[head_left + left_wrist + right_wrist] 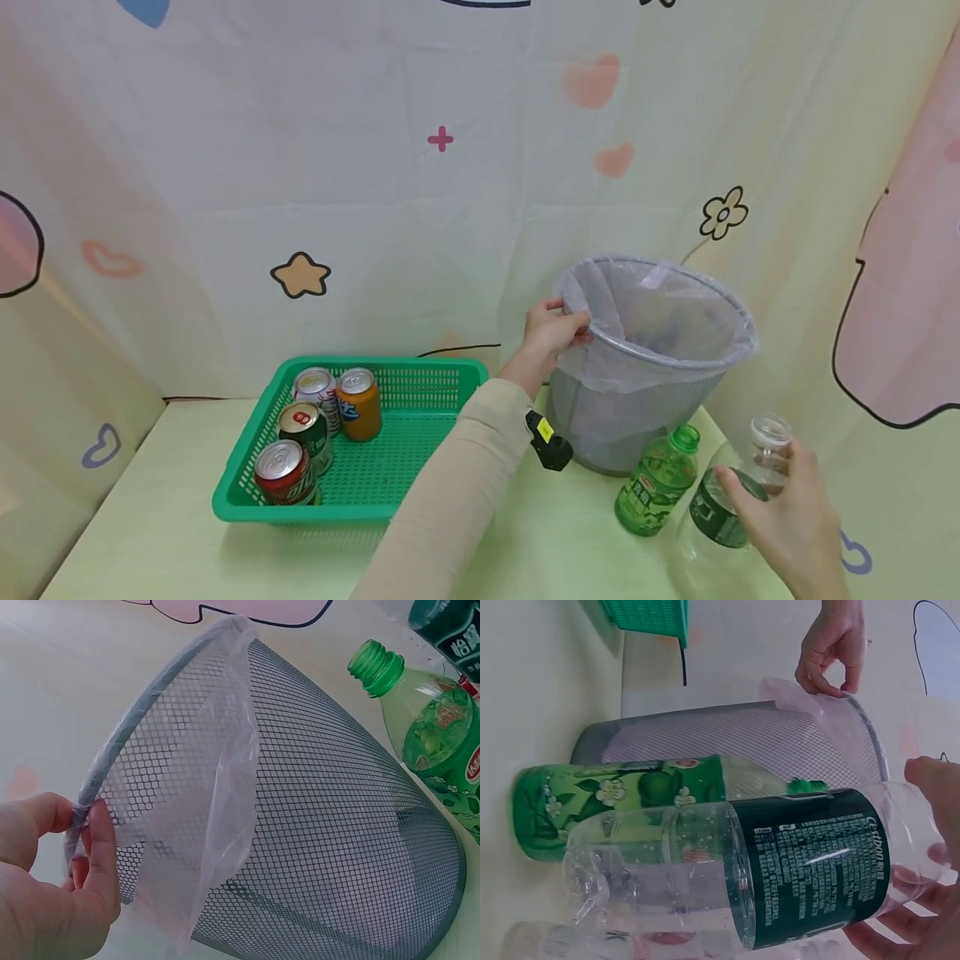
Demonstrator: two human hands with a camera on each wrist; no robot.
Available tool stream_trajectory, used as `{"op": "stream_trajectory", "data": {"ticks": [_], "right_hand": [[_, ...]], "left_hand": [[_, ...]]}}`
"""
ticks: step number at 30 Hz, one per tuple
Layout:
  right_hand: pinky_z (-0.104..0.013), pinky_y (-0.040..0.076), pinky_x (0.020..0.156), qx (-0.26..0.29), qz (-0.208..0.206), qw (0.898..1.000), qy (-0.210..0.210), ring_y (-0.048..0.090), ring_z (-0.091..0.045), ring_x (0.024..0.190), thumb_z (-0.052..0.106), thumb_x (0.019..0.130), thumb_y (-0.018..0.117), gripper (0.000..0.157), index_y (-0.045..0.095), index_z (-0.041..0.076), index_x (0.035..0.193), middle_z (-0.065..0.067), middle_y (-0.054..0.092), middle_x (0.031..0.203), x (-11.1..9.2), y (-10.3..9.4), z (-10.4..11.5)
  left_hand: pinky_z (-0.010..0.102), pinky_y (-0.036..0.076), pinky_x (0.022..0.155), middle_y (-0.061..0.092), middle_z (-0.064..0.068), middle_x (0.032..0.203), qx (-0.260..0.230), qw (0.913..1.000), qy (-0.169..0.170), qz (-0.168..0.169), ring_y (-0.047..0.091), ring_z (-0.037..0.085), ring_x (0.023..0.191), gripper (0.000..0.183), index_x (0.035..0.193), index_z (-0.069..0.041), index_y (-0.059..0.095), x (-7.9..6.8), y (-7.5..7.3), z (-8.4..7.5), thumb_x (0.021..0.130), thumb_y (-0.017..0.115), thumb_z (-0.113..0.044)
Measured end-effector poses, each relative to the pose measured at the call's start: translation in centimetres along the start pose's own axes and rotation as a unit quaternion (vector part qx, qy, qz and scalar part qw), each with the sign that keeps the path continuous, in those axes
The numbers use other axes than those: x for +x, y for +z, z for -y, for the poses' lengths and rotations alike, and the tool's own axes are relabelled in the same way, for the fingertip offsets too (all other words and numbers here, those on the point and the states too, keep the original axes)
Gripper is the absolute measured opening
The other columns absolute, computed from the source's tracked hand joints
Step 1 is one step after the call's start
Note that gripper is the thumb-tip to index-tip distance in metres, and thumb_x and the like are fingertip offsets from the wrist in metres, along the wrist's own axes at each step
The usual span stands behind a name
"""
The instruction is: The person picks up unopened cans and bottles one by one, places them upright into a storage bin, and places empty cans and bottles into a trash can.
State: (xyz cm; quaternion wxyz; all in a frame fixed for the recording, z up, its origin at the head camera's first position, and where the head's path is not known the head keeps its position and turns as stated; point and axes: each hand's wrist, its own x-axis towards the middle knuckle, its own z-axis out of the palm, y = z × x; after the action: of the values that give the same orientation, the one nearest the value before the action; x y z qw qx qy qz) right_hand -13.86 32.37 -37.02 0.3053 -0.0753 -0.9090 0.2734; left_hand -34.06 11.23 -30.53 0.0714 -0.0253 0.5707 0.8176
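Note:
My left hand [553, 329] pinches the rim of a grey mesh wastebasket [630, 421], thumb on one side and fingers on the other. A thin translucent bag [225, 802] lines the wastebasket and folds over its rim. The wastebasket leans, its mouth tipped toward me and to the right. My right hand [802, 525] grips a clear plastic bottle [810, 870] with a dark green label around its upper part; its mouth has no cap. Between that bottle and the wastebasket stands a green-tinted bottle [656, 492] with a flowered label, also uncapped.
Left on the table is a green plastic basket [420, 508] with several drink cans [360, 404] in its left part. A patterned cloth [375, 208] hangs behind. Another clear bottle [544, 945] shows partly at the bottom of the right wrist view.

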Motion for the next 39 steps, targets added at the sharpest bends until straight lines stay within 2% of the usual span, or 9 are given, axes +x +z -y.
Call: {"op": "stream_trajectory", "data": {"ticks": [7, 11, 13, 17, 20, 26, 29, 31, 39], "right_hand": [[-0.04, 0.048, 0.056, -0.012, 0.017, 0.999, -0.029, 0.06, -0.043, 0.08, 0.024, 0.076, 0.075, 0.073, 0.034, -0.002, 0.13, -0.024, 0.054, 0.109, 1.7, -1.4, 0.4], [-0.032, 0.047, 0.055, -0.007, 0.017, 0.999, -0.037, 0.06, -0.044, 0.081, 0.025, 0.076, 0.074, 0.073, 0.033, -0.001, 0.131, -0.025, 0.055, 0.112, 2.8, -2.3, 0.8], [-0.026, 0.044, 0.054, -0.007, 0.012, 0.999, -0.045, 0.062, -0.036, 0.077, 0.025, 0.076, 0.074, 0.073, 0.033, 0.0, 0.132, -0.024, 0.056, 0.111, 3.3, -2.6, 1.1], [-0.016, 0.041, 0.053, -0.003, -0.005, 0.998, -0.066, 0.053, 0.007, 0.069, 0.022, 0.074, 0.076, 0.072, 0.035, 0.003, 0.131, -0.02, 0.058, 0.108, 4.3, -3.2, 1.6], [-0.008, 0.037, 0.053, 0.003, -0.019, 0.996, -0.082, 0.037, 0.025, 0.07, 0.019, 0.073, 0.077, 0.071, 0.036, 0.002, 0.129, -0.016, 0.059, 0.108, 5.0, -3.6, 2.0], [-0.001, 0.034, 0.054, 0.008, -0.028, 0.994, -0.105, 0.034, 0.029, 0.073, 0.018, 0.073, 0.076, 0.069, 0.037, -0.001, 0.127, -0.014, 0.057, 0.11, 6.2, -4.1, 2.6], [0.0, 0.035, 0.054, 0.009, -0.03, 0.994, -0.102, 0.034, 0.029, 0.075, 0.019, 0.074, 0.076, 0.068, 0.037, 0.001, 0.128, 0.002, 0.055, 0.109, 6.9, -4.3, 2.7], [0.0, 0.034, 0.054, 0.006, -0.028, 0.995, -0.1, 0.034, 0.029, 0.075, 0.02, 0.075, 0.074, 0.068, 0.037, 0.002, 0.128, 0.003, 0.054, 0.109, 7.3, -4.4, 2.9], [0.001, 0.032, 0.053, -0.005, -0.003, 0.996, -0.093, 0.032, 0.026, 0.077, 0.024, 0.08, 0.069, 0.072, 0.028, 0.002, 0.136, -0.02, 0.053, 0.116, 9.7, -5.2, 3.7]], "left_hand": [[0.026, 0.055, 0.065, 0.057, 0.009, 0.094, 0.004, 1.0, -0.001, 0.002, 0.06, 0.013, 0.062, 0.05, 0.124, 0.0, 0.047, -0.1, -0.1, -0.1, 0.076, 0.059, 0.007], [0.026, 0.055, 0.066, 0.057, 0.01, 0.096, 0.012, 0.9999, 0.001, 0.004, 0.06, 0.014, 0.065, 0.051, 0.126, 0.0, 0.046, -0.2, -0.1, -0.3, 0.077, 0.059, 0.006], [0.026, 0.055, 0.066, 0.057, 0.009, 0.096, 0.011, 0.9999, 0.002, 0.003, 0.061, 0.014, 0.066, 0.051, 0.126, 0.0, 0.046, -0.2, -0.1, -0.4, 0.077, 0.059, 0.006], [0.026, 0.055, 0.065, 0.057, 0.01, 0.095, 0.004, 1.0, 0.002, 0.002, 0.061, 0.014, 0.065, 0.051, 0.125, 0.001, 0.045, -0.1, 0.0, -0.4, 0.076, 0.059, 0.007], [0.026, 0.055, 0.065, 0.057, 0.01, 0.094, 0.002, 1.0, 0.001, 0.001, 0.06, 0.014, 0.062, 0.051, 0.125, 0.001, 0.045, 0.0, 0.0, -0.3, 0.075, 0.058, 0.008], [0.026, 0.055, 0.064, 0.057, 0.009, 0.093, 0.0, 1.0, 0.001, -0.002, 0.06, 0.014, 0.06, 0.05, 0.122, 0.001, 0.046, 0.0, 0.1, 0.0, 0.074, 0.058, 0.009], [0.026, 0.055, 0.063, 0.058, 0.009, 0.09, -0.003, 1.0, 0.001, -0.003, 0.06, 0.014, 0.059, 0.049, 0.12, 0.0, 0.048, 0.0, 0.1, 0.2, 0.073, 0.058, 0.01], [0.026, 0.055, 0.063, 0.058, 0.009, 0.09, -0.003, 1.0, -0.001, -0.004, 0.06, 0.014, 0.06, 0.049, 0.12, 0.001, 0.048, 0.0, 0.1, 0.3, 0.073, 0.058, 0.01], [0.024, 0.055, 0.062, 0.058, 0.007, 0.089, 0.007, 1.0, -0.004, 0.0, 0.06, 0.013, 0.059, 0.051, 0.124, -0.001, 0.046, -0.2, -0.1, -0.2, 0.075, 0.059, 0.007]]}}
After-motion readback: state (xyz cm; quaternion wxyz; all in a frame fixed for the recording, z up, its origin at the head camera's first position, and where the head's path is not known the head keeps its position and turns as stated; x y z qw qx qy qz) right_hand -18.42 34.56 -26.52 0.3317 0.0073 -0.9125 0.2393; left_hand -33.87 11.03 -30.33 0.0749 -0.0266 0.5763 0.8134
